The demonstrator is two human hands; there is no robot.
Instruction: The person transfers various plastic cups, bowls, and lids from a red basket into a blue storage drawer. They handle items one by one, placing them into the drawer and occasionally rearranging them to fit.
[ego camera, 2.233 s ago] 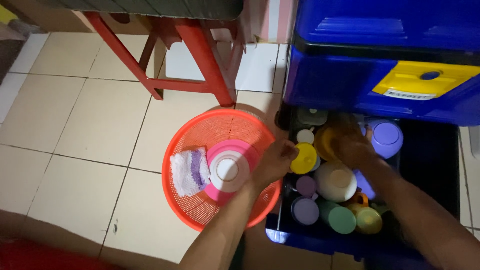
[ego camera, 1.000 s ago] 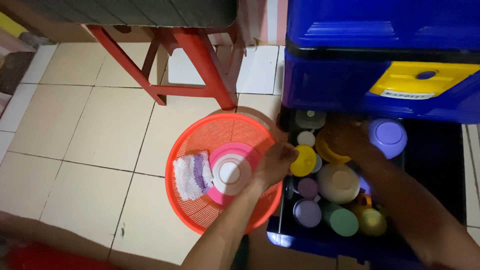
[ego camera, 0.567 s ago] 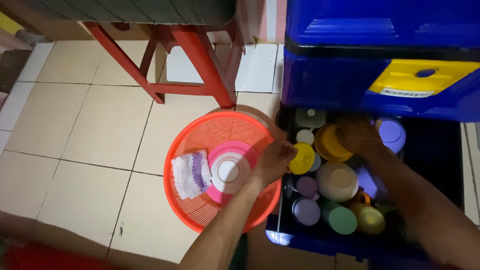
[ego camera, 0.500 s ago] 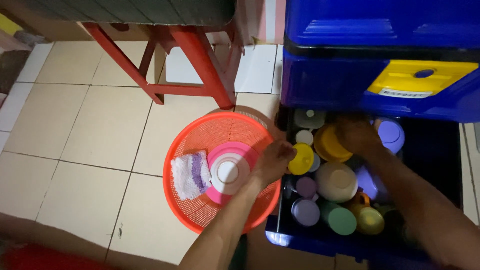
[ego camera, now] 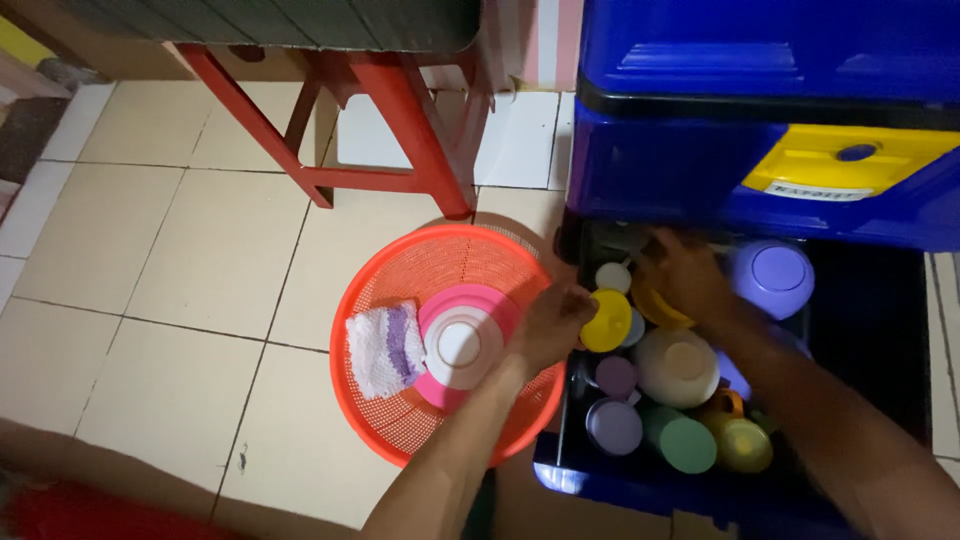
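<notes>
Item: floor (ego camera: 200, 260), pale tiles, with a red stool (ego camera: 400, 120) standing at the top. Item: orange basket (ego camera: 400, 290), round, on the floor just left of the drawer; in it a knitted cloth (ego camera: 382, 348) at left and a pink plate (ego camera: 460, 340) upside down at centre, the two touching. Item: my left hand (ego camera: 550, 325), over the basket's right rim, fingers curled around the edge of a small yellow lid (ego camera: 607, 320) that sits right at the drawer's left wall; the grip looks closed, though the fingertips are hidden under the hand. Item: blue drawer (ego camera: 590, 480), pulled open, packed with cups and bowls: a cream bowl (ego camera: 677, 367) at centre, purple cups (ego camera: 612, 425) in front, a green cup (ego camera: 686, 445), a purple lid (ego camera: 772, 278) at the back right. Item: my right hand (ego camera: 685, 275), further in, palm down on a yellow bowl (ego camera: 655, 312) just right of the lid; I cannot tell whether it grips or only rests. The left hand is nearer the basket. The drawer's back is dark and the cabinet above cuts it off.
</notes>
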